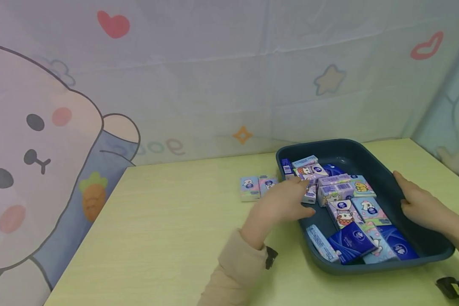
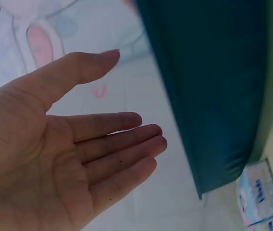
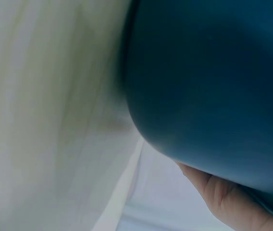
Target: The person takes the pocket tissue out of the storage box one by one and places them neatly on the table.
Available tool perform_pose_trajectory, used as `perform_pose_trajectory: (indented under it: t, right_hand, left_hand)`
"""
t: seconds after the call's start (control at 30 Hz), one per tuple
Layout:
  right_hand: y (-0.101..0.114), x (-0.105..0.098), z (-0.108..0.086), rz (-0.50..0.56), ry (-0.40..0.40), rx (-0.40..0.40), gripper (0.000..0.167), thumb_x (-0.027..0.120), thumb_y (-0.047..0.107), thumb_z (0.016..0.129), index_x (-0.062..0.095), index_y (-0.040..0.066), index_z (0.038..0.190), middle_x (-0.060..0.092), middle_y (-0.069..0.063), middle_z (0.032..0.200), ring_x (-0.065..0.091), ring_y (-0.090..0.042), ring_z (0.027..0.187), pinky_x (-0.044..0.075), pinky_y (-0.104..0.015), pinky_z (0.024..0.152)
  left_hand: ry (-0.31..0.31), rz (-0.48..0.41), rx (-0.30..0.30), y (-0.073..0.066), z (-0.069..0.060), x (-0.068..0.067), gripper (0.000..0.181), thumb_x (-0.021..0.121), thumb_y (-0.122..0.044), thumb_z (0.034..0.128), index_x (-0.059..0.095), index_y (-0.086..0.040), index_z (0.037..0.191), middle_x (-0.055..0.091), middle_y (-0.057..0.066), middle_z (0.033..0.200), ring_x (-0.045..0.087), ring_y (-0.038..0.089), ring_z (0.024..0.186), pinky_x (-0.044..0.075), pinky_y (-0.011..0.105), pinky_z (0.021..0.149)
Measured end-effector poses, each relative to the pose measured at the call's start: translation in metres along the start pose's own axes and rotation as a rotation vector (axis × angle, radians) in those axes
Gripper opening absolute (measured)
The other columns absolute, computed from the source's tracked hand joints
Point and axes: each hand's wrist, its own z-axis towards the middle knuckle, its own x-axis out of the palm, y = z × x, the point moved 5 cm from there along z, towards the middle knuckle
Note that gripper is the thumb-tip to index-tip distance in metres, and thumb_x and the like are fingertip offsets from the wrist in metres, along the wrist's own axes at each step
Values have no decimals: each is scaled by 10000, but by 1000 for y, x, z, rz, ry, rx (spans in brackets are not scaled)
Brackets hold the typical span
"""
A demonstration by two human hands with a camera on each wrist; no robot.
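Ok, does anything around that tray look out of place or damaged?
Two packs sit on the table outside the tray, unlike the rest inside, where a dark blue pack lies askew, overlapping a light blue one. No damage shows.

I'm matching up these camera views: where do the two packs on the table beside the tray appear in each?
Head: the two packs sit right of centre on the table, just left of the tray, beside the left hand.
Left wrist: bottom right corner, cut off by the frame.
Right wrist: not in it.
Shared landmark: the tray, in all three views.
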Motion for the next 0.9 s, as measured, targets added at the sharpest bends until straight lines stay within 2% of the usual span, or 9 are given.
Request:
perform_pose_trajectory:
  t: [0.17, 0.23, 0.27, 0.43, 0.57, 0.73, 0.9]
  right_hand:
    - [0, 0, -1, -6, 4, 9, 730, 332, -92, 855, -81, -156, 1454, 78, -497, 1421, 161, -662, 1276, 218, -742, 996]
    - [0, -1, -2, -9, 7, 10, 734, 333, -94, 854, -86, -156, 1453, 71, -496, 1423, 158, -662, 1275, 221, -743, 993]
    - [0, -1, -2, -7, 10, 11, 734, 331, -95, 854, -90, -157, 1452, 67, -496, 1423, 152, -661, 1277, 216, -742, 995]
    - [-1, 0, -2, -11, 10, 19, 732, 327, -98, 854, -97, -158, 1449, 64, -498, 1421, 152, -663, 1275, 222, -744, 989]
    - [-1, 0, -3, -2, 5, 16, 727, 317, -103, 854, -100, -159, 1447, 53, -498, 1422, 132, -661, 1284, 197, -741, 1004]
    - [1, 1, -2, 6, 6, 3, 729, 316, -102, 855, -105, -159, 1447, 43, -499, 1423, 125, -663, 1285, 177, -739, 1014]
    - [1, 1, -1, -1, 0, -10, 730, 319, -105, 851, -98, -161, 1447, 53, -500, 1421, 140, -666, 1277, 188, -741, 1009]
  left_hand:
    - [16, 73, 68, -20, -6, 15, 634, 573, -537, 901, 481, -168, 1409, 536, -49, 1401, 554, 75, 1215, 485, 225, 990]
    - [11, 104, 88, -27, -6, 20, 642, 567, -568, 890, 503, -171, 1391, 572, -59, 1348, 584, 56, 1130, 510, 207, 928]
    - [13, 122, 91, -31, -6, 22, 675, 565, -590, 880, 490, -171, 1403, 566, -65, 1356, 579, 61, 1158, 508, 210, 938]
    - [-19, 223, 98, -46, -7, 32, 740, 594, -703, 784, 569, -182, 1309, 599, -94, 1276, 596, 63, 1073, 536, 210, 852]
    - [-30, 284, 110, -57, -9, 39, 699, 603, -754, 730, 619, -239, 1202, 623, -104, 1166, 578, 74, 952, 535, 215, 779]
    - [13, 294, 100, -66, -11, 44, 634, 611, -760, 714, 643, -307, 1156, 617, -124, 1052, 527, 68, 867, 484, 204, 729]
    - [35, 289, 71, -66, -10, 45, 586, 644, -737, 706, 650, -324, 1122, 631, -141, 996, 519, 56, 814, 477, 211, 708]
